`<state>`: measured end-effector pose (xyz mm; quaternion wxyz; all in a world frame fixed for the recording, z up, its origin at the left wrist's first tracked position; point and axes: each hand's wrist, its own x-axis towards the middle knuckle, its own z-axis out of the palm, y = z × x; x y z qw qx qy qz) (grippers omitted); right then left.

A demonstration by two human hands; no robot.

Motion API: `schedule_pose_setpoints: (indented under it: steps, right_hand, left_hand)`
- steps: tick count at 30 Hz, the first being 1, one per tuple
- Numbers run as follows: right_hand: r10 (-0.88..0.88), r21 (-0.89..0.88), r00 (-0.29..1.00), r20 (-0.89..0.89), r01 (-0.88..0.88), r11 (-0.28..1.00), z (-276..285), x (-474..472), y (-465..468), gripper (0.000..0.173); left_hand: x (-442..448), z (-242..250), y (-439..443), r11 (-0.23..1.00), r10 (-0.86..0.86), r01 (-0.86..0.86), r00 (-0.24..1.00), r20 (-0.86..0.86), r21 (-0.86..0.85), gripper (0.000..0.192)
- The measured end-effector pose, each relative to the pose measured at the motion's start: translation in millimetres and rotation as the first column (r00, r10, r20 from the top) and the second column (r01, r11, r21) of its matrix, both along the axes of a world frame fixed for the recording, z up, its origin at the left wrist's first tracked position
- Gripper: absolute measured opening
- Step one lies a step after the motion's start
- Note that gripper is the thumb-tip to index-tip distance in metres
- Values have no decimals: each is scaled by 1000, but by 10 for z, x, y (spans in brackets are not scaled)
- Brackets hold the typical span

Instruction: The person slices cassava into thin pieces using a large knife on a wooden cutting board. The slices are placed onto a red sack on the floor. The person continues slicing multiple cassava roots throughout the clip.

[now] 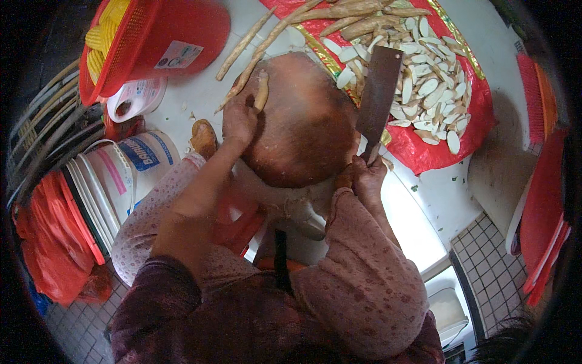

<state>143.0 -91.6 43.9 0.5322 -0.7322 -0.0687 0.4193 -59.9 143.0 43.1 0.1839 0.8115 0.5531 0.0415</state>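
Note:
My left hand (240, 122) is at the left side of a round wooden chopping block (304, 123), gripping a short tan root piece (262, 93) that points away from me. A long thin root (268, 45) runs past the fingers, its tip beside my hand; whether I touch it is hard to tell. My right hand (369, 175) holds the handle of a broad cleaver (380, 91) at the block's right side. The blade is raised and points away from me. Behind it, a heap of white oval root slices (427, 86) lies on a red plastic sack (423, 152).
Several whole roots (359, 16) lie at the far edge of the sack. On the left stand a red basket (182, 41), a white jug (136, 98) and a white bucket (136, 159) with a red bag (57, 241). A brush (529, 98) is at far right. My feet flank the block.

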Motion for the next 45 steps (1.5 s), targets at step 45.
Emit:
schedule_pose_setpoints:
  steps: [45]
  right_hand:
    - [414, -52, 700, 583, -475, 878, 333, -112, 1282, 31]
  left_hand:
    - [809, -242, -663, 476, 671, -175, 706, 227, -862, 14]
